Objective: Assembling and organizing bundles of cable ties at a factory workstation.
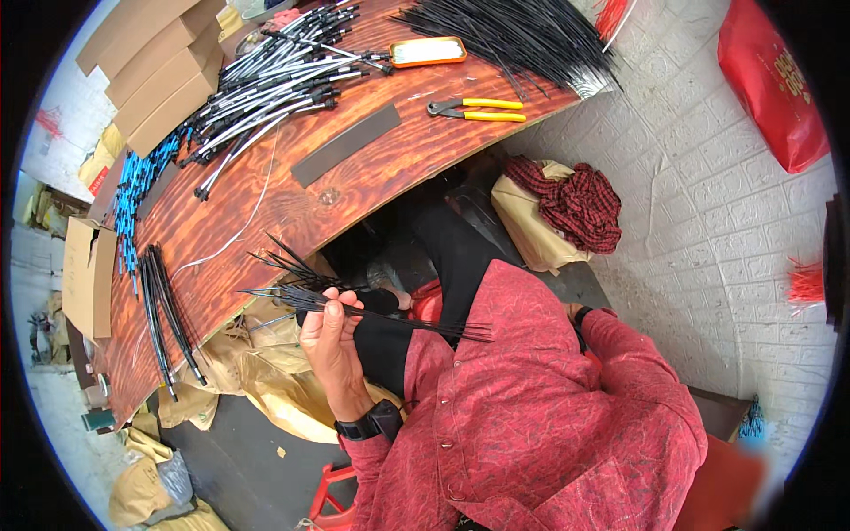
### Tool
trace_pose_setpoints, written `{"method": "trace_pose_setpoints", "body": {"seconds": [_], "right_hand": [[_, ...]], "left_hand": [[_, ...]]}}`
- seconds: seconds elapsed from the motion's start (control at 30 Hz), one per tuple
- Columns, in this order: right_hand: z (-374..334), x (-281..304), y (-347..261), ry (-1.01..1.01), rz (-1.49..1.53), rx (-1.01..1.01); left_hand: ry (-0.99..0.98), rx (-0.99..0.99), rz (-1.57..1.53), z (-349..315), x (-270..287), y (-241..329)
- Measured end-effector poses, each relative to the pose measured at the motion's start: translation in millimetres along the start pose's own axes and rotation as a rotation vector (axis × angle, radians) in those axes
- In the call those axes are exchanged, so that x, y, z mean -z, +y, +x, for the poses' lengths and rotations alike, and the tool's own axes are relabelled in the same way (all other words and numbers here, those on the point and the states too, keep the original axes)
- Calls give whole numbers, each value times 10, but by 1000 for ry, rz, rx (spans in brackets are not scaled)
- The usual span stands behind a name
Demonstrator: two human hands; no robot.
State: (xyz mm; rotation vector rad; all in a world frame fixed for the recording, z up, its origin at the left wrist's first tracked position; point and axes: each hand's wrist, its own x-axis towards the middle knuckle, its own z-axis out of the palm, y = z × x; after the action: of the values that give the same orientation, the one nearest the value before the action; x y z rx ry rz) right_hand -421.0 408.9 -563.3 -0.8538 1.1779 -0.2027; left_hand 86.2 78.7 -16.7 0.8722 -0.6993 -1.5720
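Left hand closes, pinching thin black strips beside the counter; strips seem light, springy; best gripped mid-bundle; right hand mostly hidden, I cannot tell its state.

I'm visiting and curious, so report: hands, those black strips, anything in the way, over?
Left fingers pinching thin black strips. Right fingers can't be made out. Strips' left tips overlap table in view, contact unclear; nothing else visibly in the way.
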Motion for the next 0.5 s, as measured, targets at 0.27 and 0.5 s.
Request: {"method": "trace_pose_setpoints", "body": {"seconds": [0.27,0.5], "right_hand": [[-1241,-359,-1074,-514,-346,39],[-2305,-84,-3064,-207,275,-560]], "left_hand": [[30,-20,28,-39,16,-14],[13,38,42,68,-124,-127]]}}
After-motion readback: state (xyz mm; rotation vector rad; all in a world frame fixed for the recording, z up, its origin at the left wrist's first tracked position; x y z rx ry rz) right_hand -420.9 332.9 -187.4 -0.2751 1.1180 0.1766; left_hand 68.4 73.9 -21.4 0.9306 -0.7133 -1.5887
